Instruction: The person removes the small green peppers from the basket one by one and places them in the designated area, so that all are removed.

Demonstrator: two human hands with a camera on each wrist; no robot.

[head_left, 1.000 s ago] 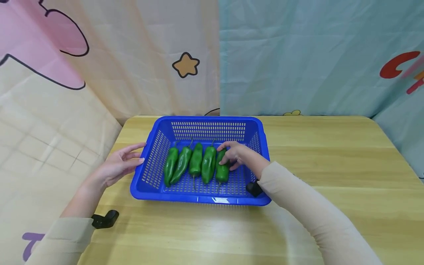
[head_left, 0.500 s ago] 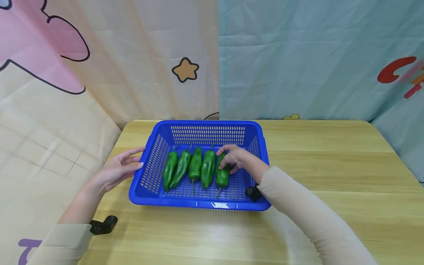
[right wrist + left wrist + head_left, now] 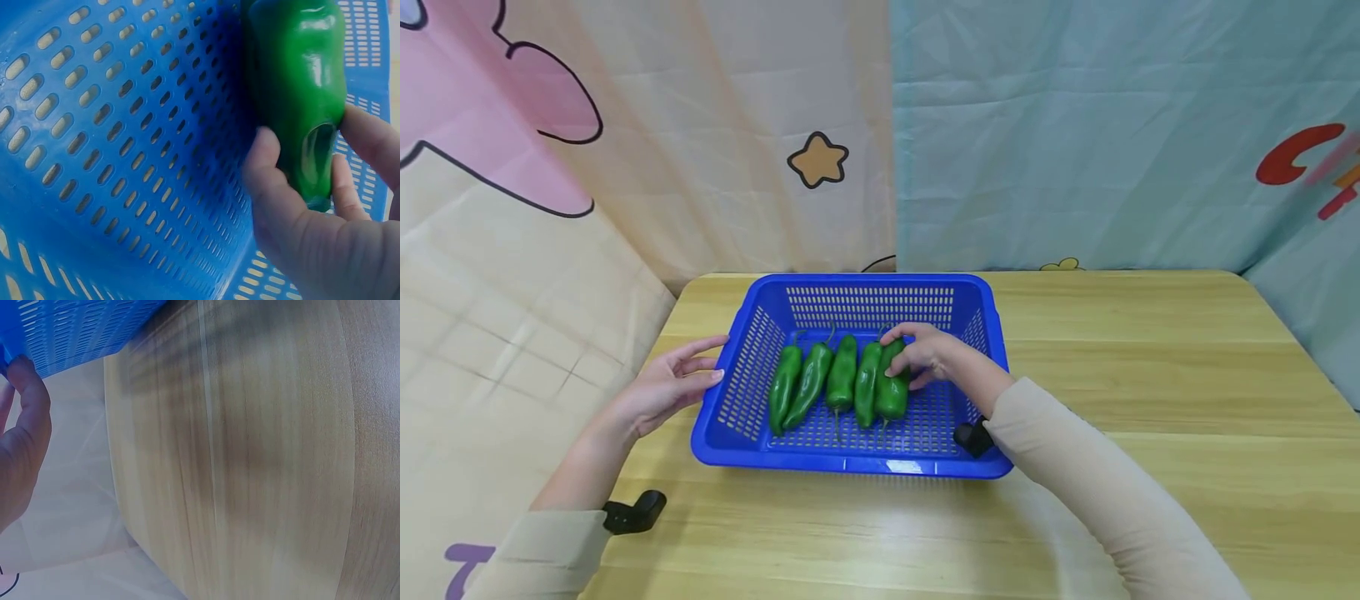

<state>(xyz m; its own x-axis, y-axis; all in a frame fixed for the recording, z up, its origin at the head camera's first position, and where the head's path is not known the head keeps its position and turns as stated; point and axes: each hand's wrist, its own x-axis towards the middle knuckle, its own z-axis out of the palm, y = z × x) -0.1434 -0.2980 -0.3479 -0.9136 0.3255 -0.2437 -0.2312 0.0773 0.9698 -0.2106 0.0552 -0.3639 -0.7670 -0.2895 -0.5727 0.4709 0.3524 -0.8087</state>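
Observation:
Several long green peppers lie side by side in a blue slotted plastic basket (image 3: 790,460). My right hand (image 3: 927,354) reaches over the basket's right side and holds the rightmost pepper (image 3: 892,403) between thumb and fingers. It lies against the neighbouring pepper (image 3: 867,387). Seen from the right wrist, the thumb is on one side of the glossy green pepper (image 3: 303,56), with fingers on the other. My left hand (image 3: 672,379) touches the basket's left rim with its fingertips, fingers fairly straight. In the left wrist view, a bent digit of that hand (image 3: 25,437) meets the basket's edge.
The basket stands on a wood-grain table (image 3: 1150,375), towards its left side. Printed curtains (image 3: 1045,142) hang behind the table and at its sides. Black wrist-worn devices (image 3: 636,512) are on both arms.
My right hand has moved slightly left with the rightmost pepper, closing the gap to its neighbour. The left hand keeps its place at the rim. The head view has tilted slightly upward.

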